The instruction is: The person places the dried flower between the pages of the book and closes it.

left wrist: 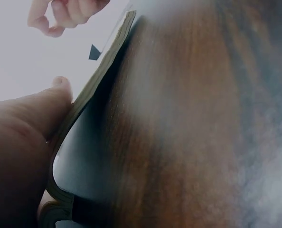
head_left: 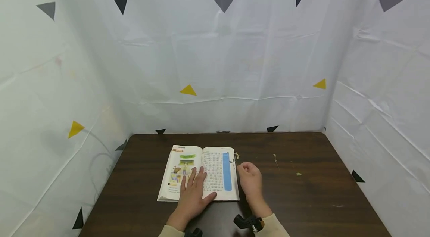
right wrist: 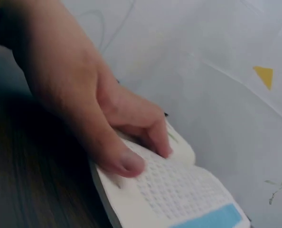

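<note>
Left hand [head_left: 192, 196] flat on open book [head_left: 215, 171], printed text too small to read

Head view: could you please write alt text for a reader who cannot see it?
An open book lies on a dark wooden table, the left hand resting flat across its pages. The right hand, fingers loosely curled, sits beside the book's right edge; white sheeting with triangles surrounds the table.
</note>
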{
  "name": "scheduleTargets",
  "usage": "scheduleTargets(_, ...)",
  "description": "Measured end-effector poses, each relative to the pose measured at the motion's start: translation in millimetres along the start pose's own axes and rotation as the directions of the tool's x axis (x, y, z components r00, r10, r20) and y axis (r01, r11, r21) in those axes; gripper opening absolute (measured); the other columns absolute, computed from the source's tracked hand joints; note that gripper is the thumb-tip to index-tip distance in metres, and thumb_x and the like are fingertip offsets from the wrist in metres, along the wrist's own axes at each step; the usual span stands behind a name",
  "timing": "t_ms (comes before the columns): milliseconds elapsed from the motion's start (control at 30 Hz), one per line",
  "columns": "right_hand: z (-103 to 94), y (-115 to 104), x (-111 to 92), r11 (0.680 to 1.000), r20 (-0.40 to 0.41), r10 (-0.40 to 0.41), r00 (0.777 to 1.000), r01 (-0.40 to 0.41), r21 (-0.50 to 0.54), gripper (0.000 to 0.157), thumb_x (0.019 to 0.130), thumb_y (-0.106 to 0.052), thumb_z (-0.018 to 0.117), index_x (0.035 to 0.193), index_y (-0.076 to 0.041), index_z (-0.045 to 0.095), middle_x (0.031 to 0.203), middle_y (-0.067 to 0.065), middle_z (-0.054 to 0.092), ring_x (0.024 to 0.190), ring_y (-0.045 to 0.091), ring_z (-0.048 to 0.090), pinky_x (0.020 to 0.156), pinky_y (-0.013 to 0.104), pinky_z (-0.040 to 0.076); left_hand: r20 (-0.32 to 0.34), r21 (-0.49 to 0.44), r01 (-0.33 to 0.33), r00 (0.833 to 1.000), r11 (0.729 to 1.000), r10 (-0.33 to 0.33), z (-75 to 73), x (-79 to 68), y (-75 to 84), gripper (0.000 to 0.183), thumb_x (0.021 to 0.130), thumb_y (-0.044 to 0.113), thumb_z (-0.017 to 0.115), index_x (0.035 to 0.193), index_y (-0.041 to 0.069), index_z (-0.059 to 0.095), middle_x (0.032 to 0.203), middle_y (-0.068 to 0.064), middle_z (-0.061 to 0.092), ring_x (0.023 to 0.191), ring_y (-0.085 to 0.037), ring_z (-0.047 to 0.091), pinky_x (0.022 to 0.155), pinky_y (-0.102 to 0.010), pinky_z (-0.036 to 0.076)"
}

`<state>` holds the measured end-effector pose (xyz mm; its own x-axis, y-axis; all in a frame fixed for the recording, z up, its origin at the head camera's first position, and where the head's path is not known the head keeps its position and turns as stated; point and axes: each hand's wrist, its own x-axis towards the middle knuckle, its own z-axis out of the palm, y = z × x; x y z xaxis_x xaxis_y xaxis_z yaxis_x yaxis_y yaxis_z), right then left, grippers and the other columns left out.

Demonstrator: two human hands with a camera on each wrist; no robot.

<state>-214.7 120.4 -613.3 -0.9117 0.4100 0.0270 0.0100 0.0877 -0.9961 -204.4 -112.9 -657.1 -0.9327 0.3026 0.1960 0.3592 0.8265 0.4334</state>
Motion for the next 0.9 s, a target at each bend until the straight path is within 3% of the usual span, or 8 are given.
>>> scheduleTargets(100,15.3,-3,-3,0.998,0.028,0.047,0.998,-0.048,0.029,0.016,0.1,-0.012,0.065,0.098,0.001,0.073,0.062,-0.006,0.047,0.049,0.009,0.039,0.044,0.022,0.03,-0.007,-0.008,-0.012,1.0,1.0,0.012,-1.5,0.8,-0.4,0.066,0.108,0.049,0.063,0.161,0.012,0.05,0.181,-0.015,0.028,0.17,-0.04,0.019,0.13,-0.073,0.011)
scheduleTargets(233,37.1,-5,-6,0.982,0.15,0.117,0.982,-0.137,0.13,0.023,0.104,-0.015,0.063,0.108,0.006,0.072,0.059,-0.008,0.045,0.043,0.007,0.035,0.04,0.021,0.028,-0.011,-0.06,-0.016,1.0,0.998,0.016,-1.3,1.2,-3.2,0.049,0.112,0.031,0.059,0.156,0.011,0.055,0.18,-0.023,0.023,0.169,-0.046,0.015,0.13,-0.075,0.01)
scheduleTargets(400,61.1,1,-7,0.921,0.387,0.107,0.916,-0.239,0.309,0.034,0.11,-0.021,0.061,0.122,0.01,0.064,0.054,-0.01,0.04,0.039,0.004,0.031,0.038,0.021,0.029,-0.037,-0.13,-0.039,0.999,0.991,0.035,2.3,1.0,-6.1,0.045,0.111,0.028,0.061,0.151,0.008,0.058,0.177,-0.027,0.026,0.167,-0.05,0.015,0.128,-0.077,0.009)
scheduleTargets(467,69.5,7,-8,0.903,0.435,0.094,0.895,-0.261,0.341,0.034,0.111,-0.022,0.06,0.123,0.01,0.062,0.054,-0.009,0.041,0.04,0.004,0.033,0.038,0.021,0.031,-0.062,-0.129,-0.048,0.997,0.99,0.041,5.9,-0.1,-9.0,0.046,0.112,0.033,0.059,0.151,0.01,0.058,0.177,-0.027,0.027,0.167,-0.049,0.016,0.127,-0.077,0.01)
scheduleTargets(533,74.6,14,-8,0.909,0.44,0.098,0.893,-0.26,0.325,0.032,0.111,-0.021,0.06,0.121,0.01,0.062,0.055,-0.008,0.041,0.04,0.005,0.034,0.039,0.022,0.033,-0.08,-0.12,-0.054,0.996,0.991,0.045,8.8,-1.0,-9.2,0.047,0.112,0.037,0.058,0.152,0.012,0.058,0.177,-0.027,0.028,0.166,-0.049,0.017,0.126,-0.078,0.012)
scheduleTargets(633,77.9,21,-8,0.94,0.402,0.12,0.908,-0.235,0.248,0.025,0.108,-0.017,0.06,0.111,0.007,0.065,0.055,-0.007,0.042,0.041,0.007,0.036,0.039,0.022,0.035,-0.112,-0.092,-0.045,0.993,0.995,0.035,11.9,-1.2,-6.3,0.047,0.111,0.034,0.061,0.151,0.009,0.056,0.175,-0.028,0.03,0.165,-0.049,0.022,0.126,-0.076,0.018)
scheduleTargets(767,82.1,21,-7,0.964,0.35,0.148,0.925,-0.214,0.156,0.024,0.103,-0.016,0.061,0.105,0.007,0.067,0.056,-0.008,0.043,0.042,0.007,0.039,0.039,0.022,0.036,-0.17,-0.087,0.002,0.985,0.996,-0.017,8.7,-0.7,0.1,0.045,0.104,0.023,0.074,0.132,-0.001,0.049,0.17,-0.035,0.029,0.16,-0.054,0.028,0.123,-0.073,0.028)
scheduleTargets(900,90.6,20,-7,0.967,0.308,0.184,0.933,-0.228,0.112,0.026,0.103,-0.017,0.062,0.107,0.006,0.071,0.057,-0.009,0.046,0.041,0.005,0.041,0.038,0.021,0.037,-0.173,-0.111,0.046,0.983,0.993,-0.065,2.9,-0.8,1.5,0.046,0.101,0.024,0.078,0.121,0.003,0.043,0.17,-0.038,0.023,0.159,-0.056,0.024,0.123,-0.071,0.031)
